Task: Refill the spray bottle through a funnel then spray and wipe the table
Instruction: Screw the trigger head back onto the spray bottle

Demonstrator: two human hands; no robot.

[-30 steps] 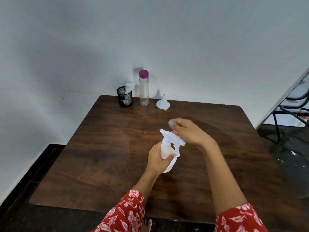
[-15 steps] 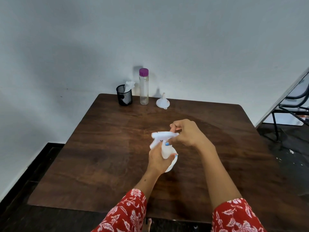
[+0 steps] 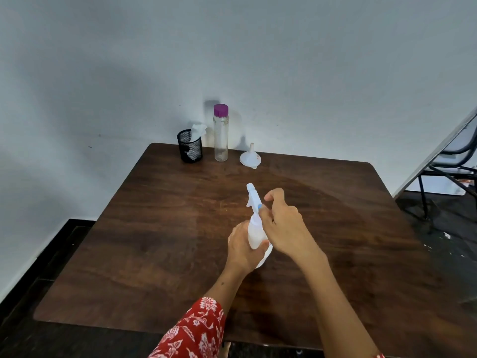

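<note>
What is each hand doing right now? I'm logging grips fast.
Left hand: closed around the body of the spray bottle.
Right hand: closed on the spray head at the bottle's top.

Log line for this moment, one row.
step: unscrewing sprayer | left hand: grips spray bottle | right hand: on sprayer head | funnel: untouched, by wall | table: not wiped

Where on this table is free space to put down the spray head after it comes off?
The wood right of the right hand is bare. So is the wide strip left of the left hand. The back edge is crowded: mesh cup, clear bottle, funnel. The spray bottle fills the centre.
</note>
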